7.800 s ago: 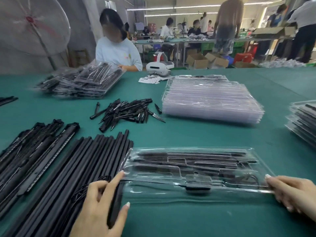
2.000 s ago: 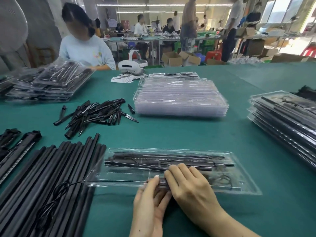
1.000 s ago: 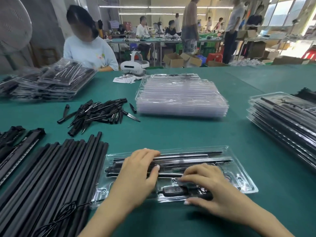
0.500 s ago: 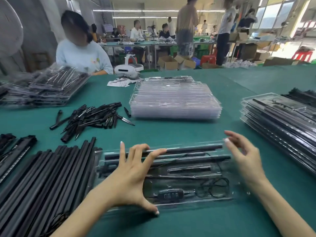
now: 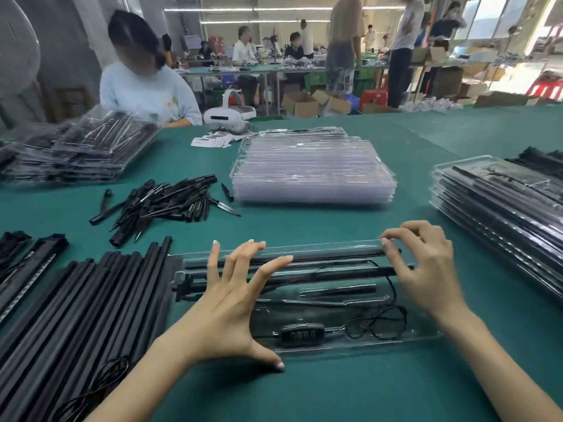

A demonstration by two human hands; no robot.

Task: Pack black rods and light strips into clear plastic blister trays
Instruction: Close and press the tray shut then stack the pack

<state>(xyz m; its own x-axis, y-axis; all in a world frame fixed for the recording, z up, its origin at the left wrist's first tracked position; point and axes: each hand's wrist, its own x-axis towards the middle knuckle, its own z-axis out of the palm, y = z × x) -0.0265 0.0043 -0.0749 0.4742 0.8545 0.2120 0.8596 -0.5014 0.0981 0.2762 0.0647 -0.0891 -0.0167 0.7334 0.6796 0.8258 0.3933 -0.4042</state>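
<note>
A clear blister tray [image 5: 422, 334] lies on the green table in front of me. It holds long black rods [image 5: 335, 257], a small black controller [image 5: 301, 332] and a coiled cable [image 5: 377, 324]. My left hand [image 5: 231, 303] spans the tray's left half: spread, fairly straight fingers rest on the far rods and the thumb sits at the near edge. My right hand [image 5: 426, 269] is at the tray's far right, fingers curled and pinching the far rim.
Loose black rods [image 5: 76, 315] and light strips [image 5: 27, 269] lie at my left, a heap of small black parts [image 5: 164, 202] behind them. Empty clear trays [image 5: 310, 172] are stacked ahead; filled trays [image 5: 499, 208] stand at right and filled trays [image 5: 82, 147] at far left. A person [image 5: 146, 89] sits opposite.
The tray was closed over its contents earlier. In the last half second my right hand came down onto the far right rim and curled its fingers; my left hand stayed spread over the left half.
</note>
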